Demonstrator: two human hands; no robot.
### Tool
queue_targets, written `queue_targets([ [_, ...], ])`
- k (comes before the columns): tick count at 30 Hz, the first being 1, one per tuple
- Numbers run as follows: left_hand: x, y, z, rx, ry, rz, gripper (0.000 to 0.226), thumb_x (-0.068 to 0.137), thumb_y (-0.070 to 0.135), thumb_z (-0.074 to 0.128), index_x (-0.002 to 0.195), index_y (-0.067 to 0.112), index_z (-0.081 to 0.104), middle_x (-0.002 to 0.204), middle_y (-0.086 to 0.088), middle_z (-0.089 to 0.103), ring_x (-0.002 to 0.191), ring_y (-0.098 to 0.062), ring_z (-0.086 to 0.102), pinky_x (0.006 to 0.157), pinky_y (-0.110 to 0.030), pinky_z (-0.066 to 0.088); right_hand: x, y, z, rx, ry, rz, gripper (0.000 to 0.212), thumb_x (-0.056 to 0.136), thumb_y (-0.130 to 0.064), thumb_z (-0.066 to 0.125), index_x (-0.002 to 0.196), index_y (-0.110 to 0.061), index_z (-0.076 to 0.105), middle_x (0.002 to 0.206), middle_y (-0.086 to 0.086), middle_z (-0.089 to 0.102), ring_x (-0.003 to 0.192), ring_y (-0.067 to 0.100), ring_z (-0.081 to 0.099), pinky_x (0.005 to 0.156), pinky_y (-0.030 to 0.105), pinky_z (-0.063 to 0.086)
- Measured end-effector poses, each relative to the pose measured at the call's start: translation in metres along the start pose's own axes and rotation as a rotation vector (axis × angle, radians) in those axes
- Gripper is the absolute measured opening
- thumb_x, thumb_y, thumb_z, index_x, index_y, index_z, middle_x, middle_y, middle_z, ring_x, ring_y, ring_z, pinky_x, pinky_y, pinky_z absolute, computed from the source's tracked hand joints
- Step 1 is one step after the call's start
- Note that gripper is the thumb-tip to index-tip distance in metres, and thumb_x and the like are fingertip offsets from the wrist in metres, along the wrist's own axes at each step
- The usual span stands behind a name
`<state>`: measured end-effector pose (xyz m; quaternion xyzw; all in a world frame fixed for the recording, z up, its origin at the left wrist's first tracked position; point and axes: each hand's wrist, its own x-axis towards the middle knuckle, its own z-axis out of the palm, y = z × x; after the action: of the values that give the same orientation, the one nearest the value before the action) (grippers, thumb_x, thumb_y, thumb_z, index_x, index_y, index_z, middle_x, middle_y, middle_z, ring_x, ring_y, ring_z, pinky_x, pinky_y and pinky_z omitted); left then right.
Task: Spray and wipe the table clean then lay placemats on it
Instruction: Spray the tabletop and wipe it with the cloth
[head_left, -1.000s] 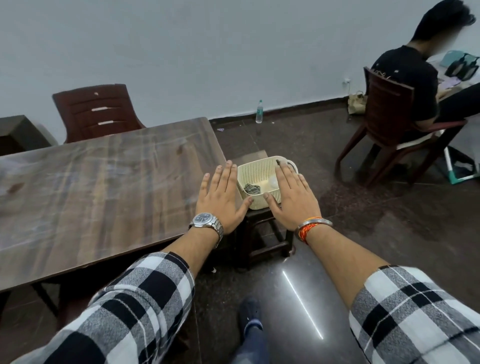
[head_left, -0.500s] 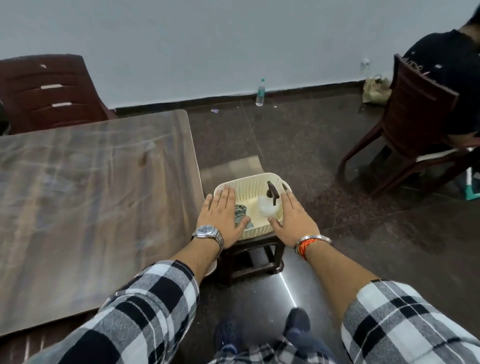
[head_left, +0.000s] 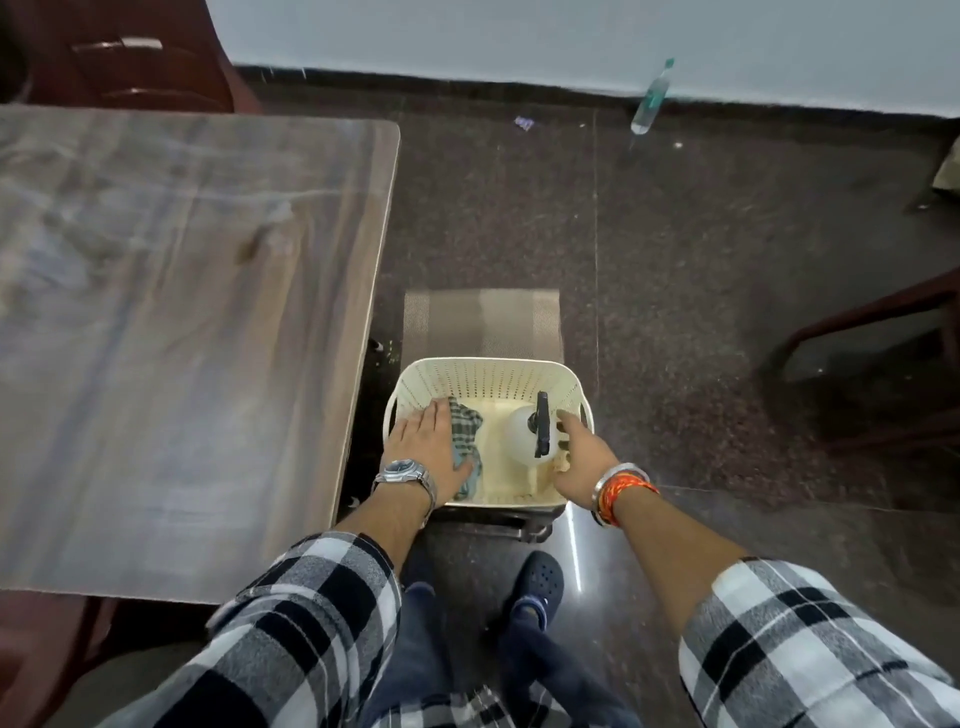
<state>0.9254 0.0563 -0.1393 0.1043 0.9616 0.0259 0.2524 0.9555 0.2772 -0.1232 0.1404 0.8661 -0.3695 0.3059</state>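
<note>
Dark floor (head_left: 675, 260), left hand (head_left: 423, 447) flat on cloth (head_left: 466, 428)

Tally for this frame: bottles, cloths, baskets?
Bottles: 2, spray bottle in the basket, water bottle by the wall
Cloths: 1, checked cloth in the basket
Baskets: 1
Total: 4

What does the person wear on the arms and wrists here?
The left sleeve and right sleeve are black, white and grey check. Behind the left hand sits a silver metal-band watch with a dark dial; behind the right hand, a silver bangle and orange-red thread.
</note>
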Motion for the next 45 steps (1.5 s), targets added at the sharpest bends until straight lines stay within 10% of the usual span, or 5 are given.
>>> queue_targets([
  [10, 0.075, 0.007, 0.050, -0.224, -0.211, -0.165, 0.103, 0.088, 0.044, 0.061, 0.151, 0.010, -0.012, 0.161, -0.015, 0.004, 0.135, -0.037, 0.037, 0.109, -0.047, 0.035, 0.066, 0.013, 0.002, 0.085, -0.156, -0.109, 0.071, 0.077, 0.002, 0.076, 0.138, -0.015, 0.045, 0.123, 0.004, 0.055, 0.113, 0.012, 0.049, 0.075, 0.000, 0.041],
  [14, 0.091, 0.014, 0.067, -0.337, -0.297, -0.296, 0.106, 0.089, 0.036, 0.065, 0.150, 0.016, -0.020, 0.159, -0.020, 0.001, 0.133, -0.045, 0.037, 0.102, -0.051, 0.040, 0.073, 0.021, 0.011, 0.138, -0.112, -0.131, 0.066, 0.067, -0.009, 0.087, 0.122, -0.028, 0.056, 0.117, 0.002, 0.064, 0.110, 0.016, 0.059, 0.086, 0.015, 0.045],
  [21, 0.098, 0.014, 0.054, -0.226, -0.247, -0.220, 0.045, 0.088, 0.011, 0.057, 0.132, 0.003, 0.048, 0.127, -0.021, 0.055, 0.107, -0.035, 0.061, 0.088, -0.041, 0.052, 0.069, 0.024, 0.041, 0.313, 0.083, -0.078, 0.054, 0.048, -0.005, 0.095, 0.089, -0.013, 0.061, 0.090, 0.001, 0.068, 0.085, 0.019, 0.065, 0.072, 0.017, 0.052],
  [34, -0.004, -0.049, -0.061, -0.740, 0.411, -0.296, 0.026, 0.092, 0.015, 0.046, 0.116, 0.006, 0.050, 0.117, -0.008, 0.039, 0.088, -0.019, 0.045, 0.082, -0.028, 0.039, 0.034, -0.050, 0.017, 0.911, 0.528, -0.084, 0.012, 0.072, -0.017, 0.086, 0.074, -0.023, 0.076, 0.065, -0.013, 0.073, 0.069, 0.011, 0.066, 0.076, 0.037, 0.054],
  [45, -0.114, -0.143, -0.083, -0.721, 0.761, -0.662, 0.021, 0.089, 0.007, 0.050, 0.108, -0.002, 0.048, 0.118, -0.018, 0.040, 0.079, -0.034, 0.053, 0.074, -0.042, 0.047, -0.037, -0.199, 0.045, 0.634, -0.061, -0.301, 0.008, 0.090, -0.013, 0.066, 0.083, -0.012, 0.068, 0.082, 0.011, 0.065, 0.082, 0.023, 0.063, 0.066, 0.045, 0.061],
])
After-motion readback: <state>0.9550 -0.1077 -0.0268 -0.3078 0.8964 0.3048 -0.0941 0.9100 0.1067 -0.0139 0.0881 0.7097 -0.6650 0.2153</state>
